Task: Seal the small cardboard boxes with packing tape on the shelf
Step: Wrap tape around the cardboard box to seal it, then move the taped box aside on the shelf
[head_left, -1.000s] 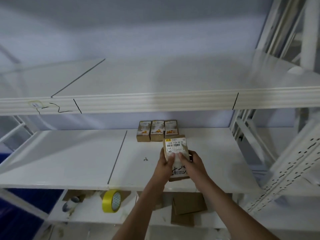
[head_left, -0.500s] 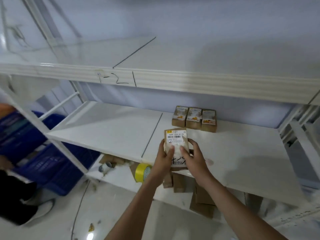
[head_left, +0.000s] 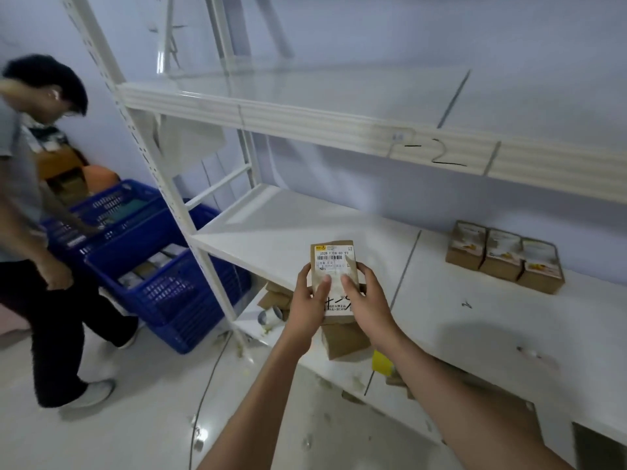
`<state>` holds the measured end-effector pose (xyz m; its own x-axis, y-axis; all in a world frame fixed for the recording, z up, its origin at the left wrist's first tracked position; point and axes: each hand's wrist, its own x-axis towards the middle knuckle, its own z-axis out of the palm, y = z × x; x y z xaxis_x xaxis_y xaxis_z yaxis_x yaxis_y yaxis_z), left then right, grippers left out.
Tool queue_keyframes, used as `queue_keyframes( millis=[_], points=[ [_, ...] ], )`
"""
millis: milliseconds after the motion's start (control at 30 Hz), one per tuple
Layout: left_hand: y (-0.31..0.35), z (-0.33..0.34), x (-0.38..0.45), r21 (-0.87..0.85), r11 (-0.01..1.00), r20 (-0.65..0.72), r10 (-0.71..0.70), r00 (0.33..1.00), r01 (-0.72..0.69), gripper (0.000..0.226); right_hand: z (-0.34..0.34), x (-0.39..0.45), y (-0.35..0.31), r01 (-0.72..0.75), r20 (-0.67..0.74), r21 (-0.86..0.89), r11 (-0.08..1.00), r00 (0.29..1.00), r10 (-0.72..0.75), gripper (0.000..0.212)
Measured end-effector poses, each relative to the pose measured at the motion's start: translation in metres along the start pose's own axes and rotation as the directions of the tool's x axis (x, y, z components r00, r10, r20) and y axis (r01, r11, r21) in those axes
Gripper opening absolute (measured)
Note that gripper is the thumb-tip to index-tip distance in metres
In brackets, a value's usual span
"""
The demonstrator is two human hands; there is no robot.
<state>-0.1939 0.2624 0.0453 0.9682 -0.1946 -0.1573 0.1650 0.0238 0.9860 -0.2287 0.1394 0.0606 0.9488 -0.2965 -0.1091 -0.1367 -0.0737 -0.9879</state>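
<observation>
I see both hands, left hand (head_left: 307,300) and right hand (head_left: 368,300), fingers curled around the labelled cardboard box (head_left: 334,266), thumbs pressing its top. The yellow tape roll (head_left: 382,362) sits at five o'clock on the lower shelf; freeing one hand to reach it could let the flaps spring open.

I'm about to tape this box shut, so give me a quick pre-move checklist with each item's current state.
1. Labelled cardboard box gripped by left hand and right hand: ok.
2. Box resting on the middle shelf: not ok, held above its front edge.
3. Tape in hand: not ok; yellow tape roll sits on the lower shelf.
4. Flaps closed: cannot tell.
5. Three small boxes out of the way: ok.
</observation>
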Motion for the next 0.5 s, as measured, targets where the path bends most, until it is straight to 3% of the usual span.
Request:
queue_keyframes(
  millis=[133, 333, 500],
  points=[
    [0.008, -0.057, 0.026, -0.047, 0.998, 0.007, -0.029, 1.0, 0.029, 0.046, 0.059, 0.02, -0.01, -0.004, 0.012, 0.01, 1.0, 1.0, 0.004, 0.039],
    [0.014, -0.114, 0.075, -0.057, 0.998, -0.032, -0.032, 0.999, 0.03, 0.048, 0.114, 0.062, -0.018, -0.058, 0.172, 0.004, 0.998, 0.984, 0.056, 0.043],
    [0.011, -0.148, 0.135, -0.034, 0.997, -0.05, -0.071, 0.996, 0.07, 0.047, 0.152, 0.12, -0.01, -0.072, 0.161, -0.017, 0.997, 0.984, 0.074, 0.048]
  ],
)
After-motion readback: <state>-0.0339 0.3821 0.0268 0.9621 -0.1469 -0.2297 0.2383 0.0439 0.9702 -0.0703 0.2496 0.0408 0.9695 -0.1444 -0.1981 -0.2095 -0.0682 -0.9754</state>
